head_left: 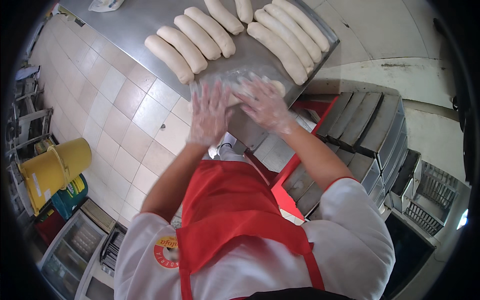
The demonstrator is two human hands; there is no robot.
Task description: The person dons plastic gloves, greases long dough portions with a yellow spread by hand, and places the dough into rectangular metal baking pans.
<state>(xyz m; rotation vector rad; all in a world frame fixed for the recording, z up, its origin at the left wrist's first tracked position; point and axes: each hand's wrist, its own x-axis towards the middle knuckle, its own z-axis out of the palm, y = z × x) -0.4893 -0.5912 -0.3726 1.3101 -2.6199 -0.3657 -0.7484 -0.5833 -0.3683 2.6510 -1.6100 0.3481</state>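
Note:
Both my hands wear clear plastic gloves and lie over a piece of pale dough [278, 88] at the near edge of the metal table [125, 32]. My left hand [209, 111] rests flat at the dough's left side, fingers stretched forward. Angled inward from the right, my right hand [264, 104] presses on the dough with its fingers spread and slightly blurred. The hands hide most of this piece. Beyond them lie several thick dough rolls, one group with a roll [169, 57] on the left and another with a roll [278, 52] on the right.
Dark metal pans [367, 120] are stacked at the right, beside a red frame [295, 172]. On the left stand a yellow bucket [57, 172] and a green container [70, 197] above the tiled floor [127, 127]. A plastic bag [106, 4] sits at the table's far left.

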